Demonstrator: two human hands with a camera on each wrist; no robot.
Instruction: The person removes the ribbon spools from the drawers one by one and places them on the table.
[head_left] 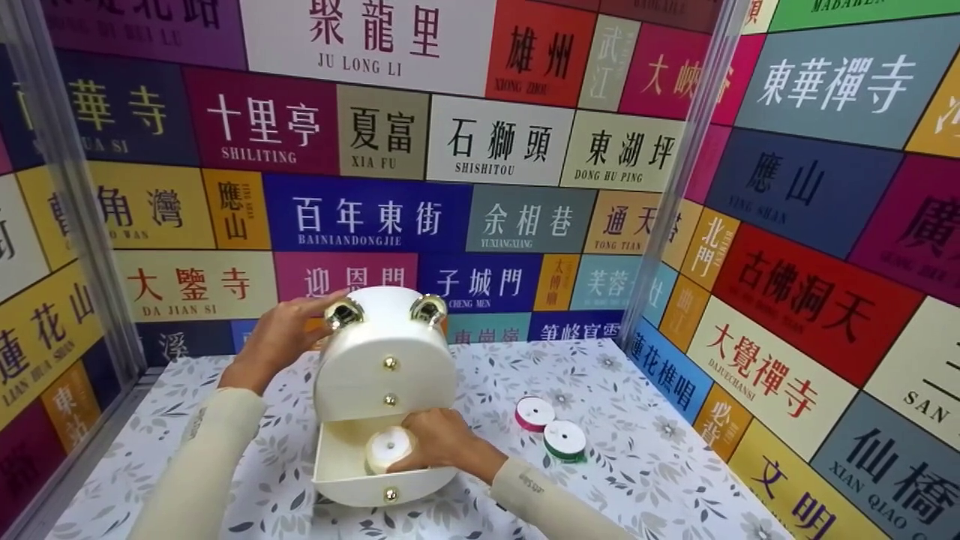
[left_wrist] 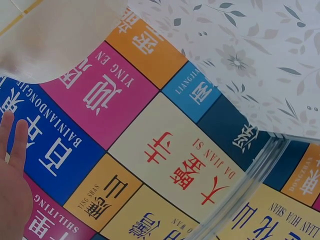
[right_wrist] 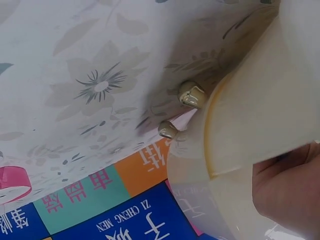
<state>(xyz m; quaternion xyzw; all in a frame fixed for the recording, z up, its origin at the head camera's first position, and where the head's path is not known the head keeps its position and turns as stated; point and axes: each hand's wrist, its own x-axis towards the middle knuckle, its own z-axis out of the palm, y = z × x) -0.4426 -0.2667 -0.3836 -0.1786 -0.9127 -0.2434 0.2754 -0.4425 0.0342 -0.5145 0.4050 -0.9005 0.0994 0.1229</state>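
A cream-white rounded cabinet (head_left: 420,375) with gold knobs and two gold-rimmed bumps on top stands on the table. Its bottom drawer (head_left: 339,457) is pulled out. Inside that drawer my right hand (head_left: 442,441) grips a ribbon spool (head_left: 388,445) with a white face and pale cream ribbon. My left hand (head_left: 281,334) is at the cabinet's upper left, fingers extended behind a gold-rimmed bump (head_left: 345,311). In the left wrist view two straight fingers (left_wrist: 19,142) show beside the cabinet; whether they touch it is hidden. The right wrist view shows the right hand (right_wrist: 290,192) partly behind a drawer wall.
Right of the cabinet lie a pink ribbon spool (head_left: 534,413) and a green ribbon spool (head_left: 565,440), side by side. A floral cloth (head_left: 615,480) covers the table. Walls with colourful sign panels (head_left: 367,214) enclose the back and sides.
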